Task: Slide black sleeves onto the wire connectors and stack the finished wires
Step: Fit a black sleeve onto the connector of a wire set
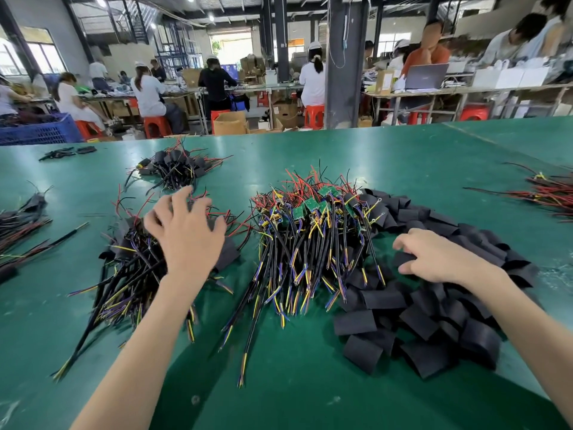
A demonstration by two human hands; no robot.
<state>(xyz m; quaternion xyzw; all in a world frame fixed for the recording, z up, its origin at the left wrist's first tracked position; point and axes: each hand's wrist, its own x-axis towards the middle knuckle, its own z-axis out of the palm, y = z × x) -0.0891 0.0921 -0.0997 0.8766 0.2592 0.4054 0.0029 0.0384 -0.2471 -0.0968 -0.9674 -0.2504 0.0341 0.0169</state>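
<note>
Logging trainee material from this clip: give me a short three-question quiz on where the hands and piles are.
1. True or false: the left hand, fingers spread, is over the left heap of black-sleeved wires.
2. Fill in: the heap of multicoloured wires with bare green circuit boards lies ___ the two hands.
3. The right hand touches: A the green-board heap; B the pile of flat black sleeves; C the blue plastic crate.
Key: 1 true; 2 between; 3 B.
</note>
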